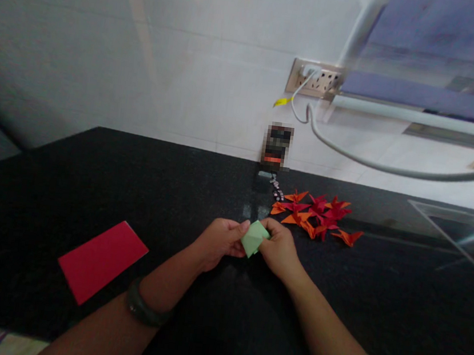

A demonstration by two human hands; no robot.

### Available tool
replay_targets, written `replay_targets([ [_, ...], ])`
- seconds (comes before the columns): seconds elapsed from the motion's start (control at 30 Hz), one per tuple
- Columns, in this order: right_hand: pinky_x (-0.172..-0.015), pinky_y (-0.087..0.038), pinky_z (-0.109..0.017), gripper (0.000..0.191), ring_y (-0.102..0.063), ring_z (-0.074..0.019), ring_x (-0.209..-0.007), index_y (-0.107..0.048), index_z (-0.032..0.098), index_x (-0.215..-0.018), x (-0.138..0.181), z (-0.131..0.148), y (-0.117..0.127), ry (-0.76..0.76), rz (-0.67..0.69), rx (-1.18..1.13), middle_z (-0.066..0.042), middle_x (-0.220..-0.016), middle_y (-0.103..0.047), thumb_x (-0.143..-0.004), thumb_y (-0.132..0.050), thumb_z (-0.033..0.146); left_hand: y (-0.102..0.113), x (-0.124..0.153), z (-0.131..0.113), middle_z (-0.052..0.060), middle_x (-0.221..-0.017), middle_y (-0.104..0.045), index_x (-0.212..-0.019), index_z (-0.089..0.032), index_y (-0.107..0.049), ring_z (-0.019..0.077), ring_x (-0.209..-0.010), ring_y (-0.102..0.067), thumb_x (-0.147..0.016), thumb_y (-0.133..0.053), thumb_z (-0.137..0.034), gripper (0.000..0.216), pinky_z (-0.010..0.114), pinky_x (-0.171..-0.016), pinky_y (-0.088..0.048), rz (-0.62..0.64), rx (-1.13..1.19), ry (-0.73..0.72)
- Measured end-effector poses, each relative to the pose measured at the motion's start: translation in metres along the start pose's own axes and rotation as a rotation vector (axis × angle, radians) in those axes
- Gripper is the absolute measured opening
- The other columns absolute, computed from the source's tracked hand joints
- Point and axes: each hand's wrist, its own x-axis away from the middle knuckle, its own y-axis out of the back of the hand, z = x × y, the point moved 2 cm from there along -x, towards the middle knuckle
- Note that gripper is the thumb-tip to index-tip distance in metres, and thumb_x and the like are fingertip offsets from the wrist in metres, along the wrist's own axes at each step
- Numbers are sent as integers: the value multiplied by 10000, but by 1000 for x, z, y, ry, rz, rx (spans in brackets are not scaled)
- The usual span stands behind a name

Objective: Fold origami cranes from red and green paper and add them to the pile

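A small piece of folded light green paper [254, 238] is held up between my two hands, just above the dark countertop. It has a diamond shape, with creases showing on its face. My left hand [223, 241] pinches its left corner, thumb on top. On the opposite side, my right hand [279, 247] grips the right corner, with some fingers hidden behind the paper. Behind my right hand lies a cluster of folded red and orange paper cranes [316, 215]. A red rectangular stack of paper [102, 262] rests to the left of my left forearm.
The black speckled countertop [175, 187] meets a white tiled wall. Against the wall stands a blurred-out dark object [277, 147] with a beaded string [277, 188] before it. A white cable [364, 160] hangs at right near a socket panel [316, 79]. A glass-like edge [454, 241] lies far right.
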Motion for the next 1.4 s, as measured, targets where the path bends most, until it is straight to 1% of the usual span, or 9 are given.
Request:
replay_targets([
  [0.2,-437,-363,-195,68,-443,-84,-460,-546,172,-662,2,4,-5,-40,63,-161,37,-550,-536,-642,-579,227,-2,-1,-1,12,-431,-543,-542,-126,-562,80,-359,-471,-728,-528,-497,416,192,-384,-353,-100,-185,-95],
  [0.33,-353,-340,-195,350,-408,-77,-364,-566,161,-735,3,6,-7,-178,88,-442,32,-492,-502,-771,-440,485,2,-1,-4,-13,-390,-502,-504,-148,-535,70,-329,-415,-746,-515,-459,395,191,-368,-318,-211,-232,-195],
  [0.4,-339,-342,-199,474,-417,-82,-343,-566,153,-718,3,8,-7,-220,89,-511,25,-462,-495,-783,-361,576,5,-2,-5,-22,-379,-487,-499,-156,-531,73,-326,-409,-743,-521,-444,378,195,-364,-305,-277,-276,-239],
  [0.5,-322,-307,-181,431,-394,-67,-313,-529,155,-654,3,10,-6,-249,111,-474,43,-409,-467,-732,-473,575,8,-2,-5,-25,-385,-485,-500,-164,-529,84,-341,-430,-736,-527,-420,348,200,-372,-318,-325,-354,-283],
  [0.6,-344,-307,-171,313,-390,-54,-329,-500,161,-633,4,11,-5,-233,124,-424,61,-420,-477,-666,-626,445,8,-3,-4,-22,-412,-504,-530,-166,-541,95,-366,-457,-738,-520,-391,307,205,-388,-343,-305,-392,-300],
  [0.8,-387,-322,-178,247,-417,-59,-376,-501,164,-634,2,10,-2,-141,71,-381,63,-445,-490,-687,-621,373,4,-3,-5,-18,-486,-545,-629,-155,-573,100,-439,-483,-722,-538,-341,211,211,-453,-374,-232,-332,-334],
  [1.07,-338,-232,-180,312,-336,-44,-330,-490,169,-595,3,9,-1,-165,244,-251,68,-441,-456,-722,-563,445,10,-4,-4,-17,-500,-537,-590,-141,-574,100,-469,-469,-693,-560,-366,248,212,-464,-348,-253,-430,-400],
  [1.27,-368,-233,-190,358,-326,-51,-360,-481,167,-515,1,8,2,-63,119,-191,56,-406,-421,-749,-534,432,5,-2,-6,-15,-578,-573,-675,-132,-570,92,-521,-498,-642,-624,-346,223,217,-532,-399,-215,-127,-336],
  [1.4,-430,-332,-201,255,-449,-85,-468,-572,164,-687,0,10,0,-35,92,-230,24,-562,-541,-684,-605,417,7,-4,-5,-25,-551,-539,-656,-134,-562,90,-515,-476,-671,-591,-335,203,214,-523,-378,-212,-215,-367],
])
